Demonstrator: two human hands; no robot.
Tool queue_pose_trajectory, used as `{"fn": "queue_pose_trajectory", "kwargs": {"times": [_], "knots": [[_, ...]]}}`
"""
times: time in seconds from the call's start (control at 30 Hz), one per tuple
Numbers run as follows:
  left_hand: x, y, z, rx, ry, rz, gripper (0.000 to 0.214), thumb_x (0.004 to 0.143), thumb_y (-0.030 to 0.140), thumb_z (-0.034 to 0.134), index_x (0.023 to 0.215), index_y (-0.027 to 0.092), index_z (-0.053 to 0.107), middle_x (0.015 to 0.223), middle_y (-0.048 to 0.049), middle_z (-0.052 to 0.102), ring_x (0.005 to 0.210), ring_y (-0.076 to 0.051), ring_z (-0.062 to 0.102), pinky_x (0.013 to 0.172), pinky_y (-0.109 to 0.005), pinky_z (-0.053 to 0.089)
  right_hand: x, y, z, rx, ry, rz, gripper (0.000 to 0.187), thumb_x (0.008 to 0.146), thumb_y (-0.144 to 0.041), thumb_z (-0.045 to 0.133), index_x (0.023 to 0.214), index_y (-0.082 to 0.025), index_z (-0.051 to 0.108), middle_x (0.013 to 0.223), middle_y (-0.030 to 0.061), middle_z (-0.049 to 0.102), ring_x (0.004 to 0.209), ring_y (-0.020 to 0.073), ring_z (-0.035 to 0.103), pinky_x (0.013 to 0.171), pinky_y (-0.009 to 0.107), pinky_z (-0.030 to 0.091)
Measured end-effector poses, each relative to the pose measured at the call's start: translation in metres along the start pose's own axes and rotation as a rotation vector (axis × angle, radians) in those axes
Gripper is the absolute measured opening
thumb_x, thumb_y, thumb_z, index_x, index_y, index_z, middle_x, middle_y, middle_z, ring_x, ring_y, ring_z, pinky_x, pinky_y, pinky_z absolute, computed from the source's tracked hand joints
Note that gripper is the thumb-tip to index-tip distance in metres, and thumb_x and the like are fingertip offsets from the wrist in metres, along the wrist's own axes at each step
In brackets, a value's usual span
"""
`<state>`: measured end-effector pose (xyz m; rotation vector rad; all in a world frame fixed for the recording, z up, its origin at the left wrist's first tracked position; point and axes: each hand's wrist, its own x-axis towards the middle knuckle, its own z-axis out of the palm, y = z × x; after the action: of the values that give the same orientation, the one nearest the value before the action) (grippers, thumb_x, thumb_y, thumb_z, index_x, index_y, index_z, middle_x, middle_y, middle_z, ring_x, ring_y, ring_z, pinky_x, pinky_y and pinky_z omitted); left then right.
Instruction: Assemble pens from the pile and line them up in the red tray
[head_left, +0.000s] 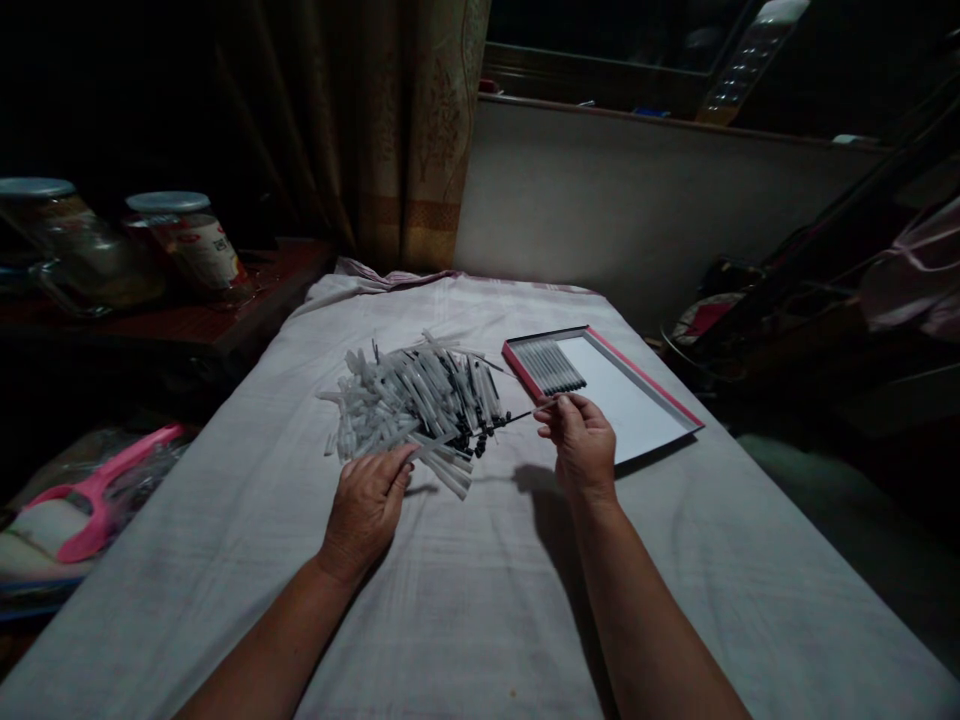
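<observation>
My left hand [369, 502] is closed, pinching a clear pen barrel [433, 441] at the near edge of a pile of pen parts [397, 390]. The pile mixes translucent barrels and caps with dark pieces, and small black plugs [481, 443] lie along its right side. To the right, my right hand [581, 445] is closed with thumb and fingers on a thin pen refill [519, 416], whose dark end points left toward the pile. Just beyond that hand, a shallow box [649, 375] with red sides and a white inside holds a row of pens [551, 366] at its left end.
A white cloth [450, 600] covers the table. On a dark red side table [247, 315] at left stand a lidded jar [191, 245] and a glass jug [90, 255]. A pink plastic handle [105, 490] lies lower left. Behind hang a curtain [420, 130] and a wall [570, 190].
</observation>
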<state>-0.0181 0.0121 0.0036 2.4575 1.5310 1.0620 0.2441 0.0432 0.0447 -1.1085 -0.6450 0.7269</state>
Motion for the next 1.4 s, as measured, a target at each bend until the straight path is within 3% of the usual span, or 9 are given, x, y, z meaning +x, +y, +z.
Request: {"fn": "queue_pose_trajectory", "kwargs": {"times": [0.47,0.73,0.87,0.93,1.07,1.2,1.4], "knots": [[-0.001,0.002,0.0,-0.03,-0.038,0.032,0.028,0.098,0.029,0.044,0.117,0.023,0.064,0.099,-0.0056,0.074,0.089,-0.023,0.067,0.08,-0.038,0.046,-0.017,-0.007,0.013,0.015,-0.084,0.004,0.027,0.072,-0.04,0.073,0.081,-0.017,0.061,0.074,0.0024,0.074,0.055,0.0116,0.068,0.042,0.017,0.051],[0.0,0.003,0.0,-0.023,-0.012,0.064,0.028,0.098,0.028,0.044,0.117,0.023,0.064,0.095,-0.0053,0.074,0.086,-0.023,0.066,0.079,-0.038,0.046,-0.011,-0.01,0.008,0.042,-0.004,-0.025,0.027,0.069,-0.039,0.074,0.081,-0.017,0.061,0.073,0.002,0.073,0.054,0.0116,0.067,0.041,0.017,0.049],[-0.001,0.005,-0.001,-0.009,-0.035,0.066,0.029,0.098,0.029,0.044,0.118,0.023,0.064,0.095,-0.0056,0.074,0.087,-0.023,0.066,0.08,-0.039,0.046,-0.022,-0.005,0.012,-0.027,-0.098,0.006,0.026,0.071,-0.041,0.072,0.079,-0.018,0.064,0.075,0.0028,0.074,0.058,0.0131,0.068,0.044,0.019,0.051],[-0.001,0.006,-0.001,-0.008,-0.043,0.063,0.029,0.097,0.029,0.045,0.119,0.023,0.063,0.095,-0.0059,0.074,0.088,-0.023,0.065,0.081,-0.039,0.046,-0.03,-0.001,0.015,-0.116,-0.24,0.017,0.024,0.073,-0.041,0.069,0.079,-0.018,0.068,0.074,0.0034,0.074,0.061,0.0146,0.069,0.048,0.021,0.052],[-0.002,0.007,-0.001,-0.006,-0.031,0.062,0.03,0.097,0.028,0.043,0.12,0.023,0.062,0.096,-0.0063,0.073,0.089,-0.023,0.065,0.084,-0.04,0.047,-0.039,0.01,0.013,-0.414,-0.663,0.029,0.026,0.079,-0.035,0.063,0.093,-0.018,0.076,0.079,0.0049,0.076,0.065,0.0171,0.07,0.056,0.027,0.055],[-0.003,0.006,0.0,0.009,-0.002,0.067,0.028,0.098,0.028,0.042,0.116,0.021,0.062,0.096,-0.0068,0.073,0.09,-0.024,0.065,0.084,-0.04,0.047,-0.032,0.019,0.001,-0.85,-0.66,-0.211,0.027,0.082,-0.019,0.057,0.101,-0.024,0.076,0.102,0.0051,0.076,0.095,0.0209,0.069,0.087,0.035,0.052],[-0.002,0.006,0.001,0.032,-0.017,0.088,0.025,0.098,0.026,0.043,0.113,0.021,0.062,0.104,-0.0079,0.073,0.094,-0.024,0.066,0.083,-0.039,0.048,-0.036,0.023,-0.002,-1.289,-0.763,-0.337,0.027,0.087,-0.023,0.06,0.111,-0.026,0.071,0.101,0.0051,0.071,0.086,0.0186,0.067,0.073,0.026,0.047]]}}
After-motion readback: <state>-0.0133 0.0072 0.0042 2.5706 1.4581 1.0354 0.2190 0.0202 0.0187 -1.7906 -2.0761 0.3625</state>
